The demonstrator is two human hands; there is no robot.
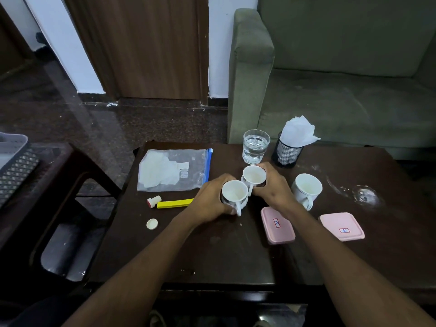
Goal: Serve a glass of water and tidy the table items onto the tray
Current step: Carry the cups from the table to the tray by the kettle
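Note:
On the dark wooden table [224, 251], my left hand [207, 197] wraps around a white cup [234, 191] whose handle points toward me. Just behind it my right hand [271, 182] grips a second white cup [253, 174]. The two cups stand side by side, nearly touching. A third white cup [306, 188] stands free to the right. Behind the cups is a glass of water [255, 146], filled partway. Two pink lids or boxes [278, 224] [341, 226] lie flat near my right forearm.
A black mesh holder with white tissue [289, 149] stands beside the glass. A zip bag [173, 169], a yellow stick [174, 203], a small white bottle [153, 201] and its cap [152, 224] lie at left. A grey basket [14, 159] sits far left; a green sofa [330, 86] behind.

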